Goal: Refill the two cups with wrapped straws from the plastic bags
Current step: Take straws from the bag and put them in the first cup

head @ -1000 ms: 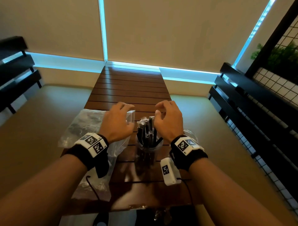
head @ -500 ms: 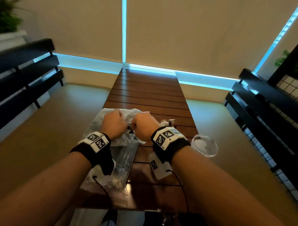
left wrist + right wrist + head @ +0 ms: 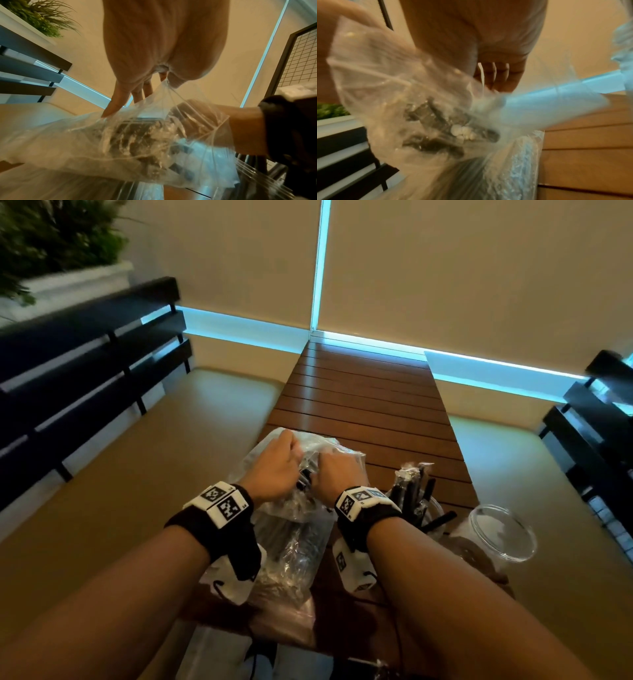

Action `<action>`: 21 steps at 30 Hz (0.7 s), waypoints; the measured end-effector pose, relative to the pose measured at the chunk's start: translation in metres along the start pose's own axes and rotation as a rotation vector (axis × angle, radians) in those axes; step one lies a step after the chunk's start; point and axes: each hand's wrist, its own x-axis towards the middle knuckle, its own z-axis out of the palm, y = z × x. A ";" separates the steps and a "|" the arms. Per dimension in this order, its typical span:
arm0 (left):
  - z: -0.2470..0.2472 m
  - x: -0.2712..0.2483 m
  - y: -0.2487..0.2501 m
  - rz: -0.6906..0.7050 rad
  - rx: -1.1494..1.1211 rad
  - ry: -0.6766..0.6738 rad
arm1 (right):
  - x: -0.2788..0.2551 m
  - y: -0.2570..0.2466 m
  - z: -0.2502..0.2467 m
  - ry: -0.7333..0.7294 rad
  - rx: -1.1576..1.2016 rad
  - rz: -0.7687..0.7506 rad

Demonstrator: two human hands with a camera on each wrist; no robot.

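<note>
A clear plastic bag of dark wrapped straws lies on the near left of the slatted wooden table. My left hand pinches the bag's top edge. My right hand grips the same edge just to the right, its fingers curled on the plastic. A clear cup holding several black wrapped straws stands right of my right wrist. A second clear cup with nothing visible in it stands at the table's right edge.
Tan bench seats flank the table on both sides, with black slatted backs. A planter with greenery sits at far left. The far half of the table shows bare wood up to the blinds.
Both hands left the straw-filled cup and moved left onto the bag, closing on its top edge. The head view has swung left, and the cups now lie to the right.
</note>
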 end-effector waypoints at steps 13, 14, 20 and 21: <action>-0.005 -0.011 -0.001 0.036 0.001 -0.091 | 0.005 0.000 0.011 -0.334 0.217 0.146; -0.006 -0.011 -0.003 0.039 -0.005 -0.087 | 0.006 -0.001 0.012 -0.323 0.230 0.162; -0.005 0.002 -0.023 0.004 -0.020 -0.047 | 0.006 -0.003 0.010 -0.085 0.207 0.144; -0.004 0.004 -0.027 0.019 0.048 -0.052 | 0.007 -0.002 0.013 -0.121 0.229 0.186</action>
